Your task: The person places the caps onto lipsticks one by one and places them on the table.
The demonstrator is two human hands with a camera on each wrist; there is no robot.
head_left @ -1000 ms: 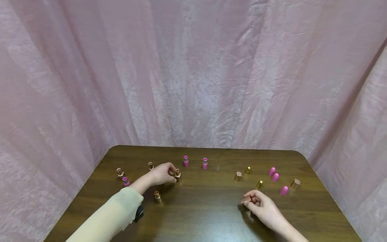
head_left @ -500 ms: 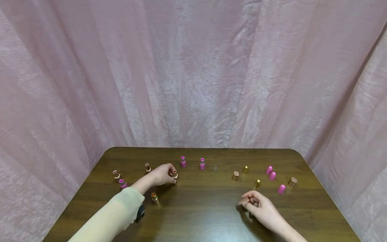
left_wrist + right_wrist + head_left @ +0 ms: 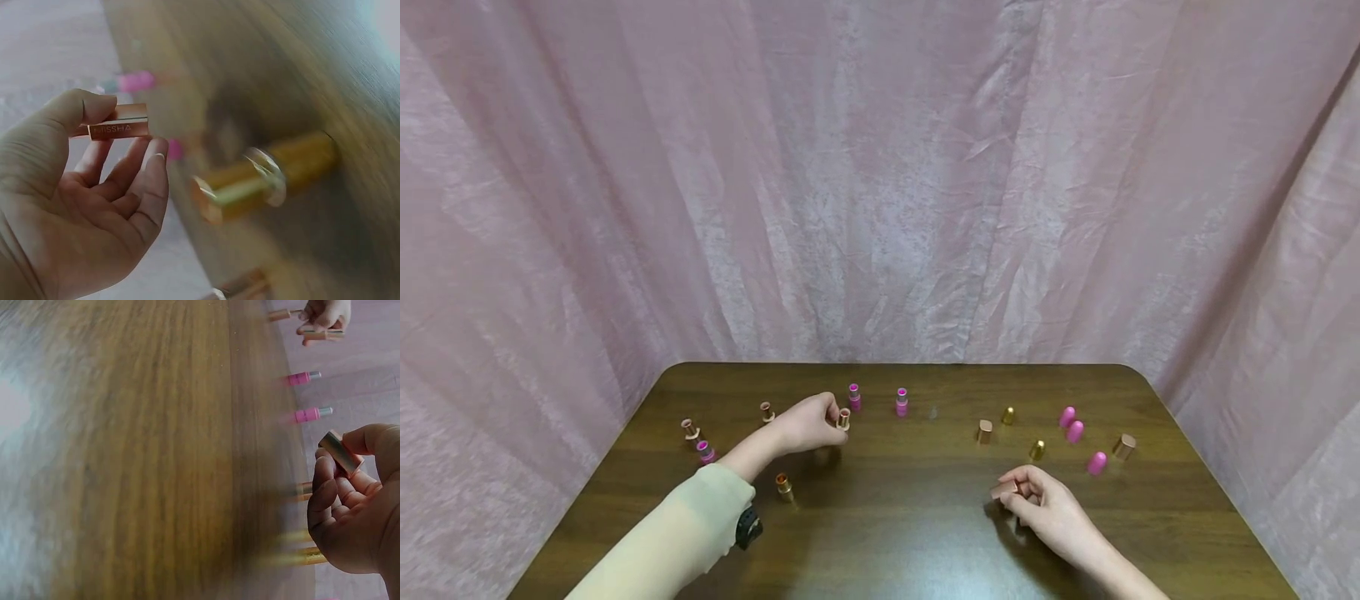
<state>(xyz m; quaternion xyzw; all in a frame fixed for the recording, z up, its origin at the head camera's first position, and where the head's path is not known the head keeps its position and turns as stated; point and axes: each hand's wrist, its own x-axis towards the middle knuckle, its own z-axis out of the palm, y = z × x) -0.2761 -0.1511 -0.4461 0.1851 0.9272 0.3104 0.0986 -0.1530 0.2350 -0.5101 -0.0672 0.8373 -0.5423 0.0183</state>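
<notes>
Left hand [image 3: 811, 423]: pinches MISSHA lipstick tube [image 3: 119, 123]
Right hand [image 3: 1054, 512]: pinches rose-gold cap [image 3: 342, 454]
Between hands: wide tabletop [image 3: 910, 508] stretch
Far edge [image 3: 958, 367]: two pink lipstick tubes [image 3: 902, 408] near

Pale pink velvety curtain [image 3: 880, 183] hanging in soft vertical folds, dark brown wood-grain table [image 3: 910, 533] with rounded far corners, whitish glare on its surface
</notes>
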